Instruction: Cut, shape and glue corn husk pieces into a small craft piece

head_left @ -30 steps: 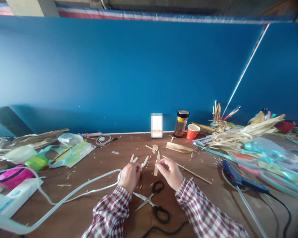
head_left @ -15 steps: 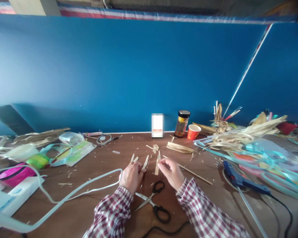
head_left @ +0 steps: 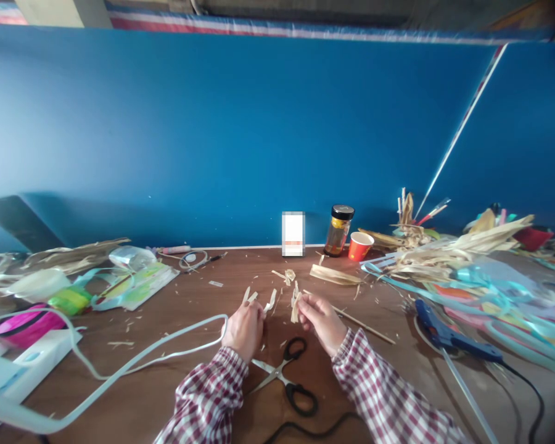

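Note:
My right hand [head_left: 320, 319] pinches a pale piece of dried husk [head_left: 295, 310] between thumb and fingertips, just above the brown table. Closed fingers of my left hand [head_left: 244, 328] rest low over the table, with a narrow husk strip [head_left: 271, 300] sticking out at the fingertips. More thin husk strips [head_left: 248, 296] show beyond the left knuckles; their lower ends are hidden. Between my forearms lies a pair of black-handled scissors [head_left: 277, 372], blades apart and pointing left. A small knotted husk piece [head_left: 288, 276] lies farther back.
A blue glue gun [head_left: 457, 339] lies at right, by heaped husks [head_left: 448, 259] and ribbons. A lidded jar [head_left: 340, 231] and red paper cup [head_left: 361, 246] stand at the back. A thin stick [head_left: 365, 325] lies beside my right hand; a white cable [head_left: 166, 354] loops at left.
The husk piece in my right hand has turned and shifted slightly, and the fingers have curled in more. The strip at my left fingertips has tilted a little. The scissors have not moved.

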A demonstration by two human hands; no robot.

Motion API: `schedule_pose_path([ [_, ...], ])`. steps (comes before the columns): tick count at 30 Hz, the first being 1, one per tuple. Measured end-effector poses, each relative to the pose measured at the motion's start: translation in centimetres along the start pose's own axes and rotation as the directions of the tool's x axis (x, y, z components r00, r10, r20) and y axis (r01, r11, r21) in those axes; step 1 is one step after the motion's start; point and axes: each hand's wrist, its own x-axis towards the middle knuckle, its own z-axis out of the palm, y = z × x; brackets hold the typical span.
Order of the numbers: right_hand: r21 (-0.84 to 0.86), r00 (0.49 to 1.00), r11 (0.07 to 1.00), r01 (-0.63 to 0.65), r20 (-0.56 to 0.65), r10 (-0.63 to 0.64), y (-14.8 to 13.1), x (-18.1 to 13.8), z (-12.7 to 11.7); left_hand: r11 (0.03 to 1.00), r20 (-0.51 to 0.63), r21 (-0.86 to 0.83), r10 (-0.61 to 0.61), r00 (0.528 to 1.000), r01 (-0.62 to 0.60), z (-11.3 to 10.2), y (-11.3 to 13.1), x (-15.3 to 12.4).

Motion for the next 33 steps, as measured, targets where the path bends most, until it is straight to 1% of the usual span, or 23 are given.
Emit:
schedule_pose_path([
  [4,0.056,0.999,0.998,-0.027,0.022,0.025,0.11,0.03,-0.04,1.0,0.003,0.014,-0.001,1.0,0.0,-0.02,0.07,0.03],
  [9,0.244,0.992,0.962,-0.121,0.052,0.111,-0.14,0.04,-0.15,1.0,-0.009,0.026,0.014,1.0,-0.014,-0.11,0.13,-0.06],
  [12,0.298,0.987,0.941,-0.16,0.069,0.146,-0.28,0.07,-0.29,0.999,-0.004,0.04,0.01,1.0,-0.009,-0.24,0.26,-0.1],
  [19,0.286,0.986,0.944,-0.166,0.052,0.157,-0.25,0.14,-0.38,1.0,-0.016,0.028,0.012,1.0,-0.012,-0.2,0.24,-0.14],
  [23,0.278,0.986,0.946,-0.167,0.039,0.163,-0.32,0.1,-0.31,0.998,-0.019,0.065,0.003,1.0,-0.002,-0.02,0.05,-0.13],
  [26,0.268,0.986,0.949,-0.166,0.036,0.162,-0.33,0.07,-0.27,0.996,-0.002,0.082,0.023,1.0,-0.023,0.02,0.03,-0.21],
  [29,0.253,0.987,0.954,-0.163,0.037,0.159,-0.32,0.06,-0.26,0.997,0.006,0.067,0.046,0.999,-0.046,0.0,0.19,-0.37],
  [33,0.236,0.986,0.958,-0.166,0.027,0.165,-0.46,0.02,-0.23,0.999,-0.009,0.026,0.041,0.999,-0.04,-0.07,0.33,-0.44],
])
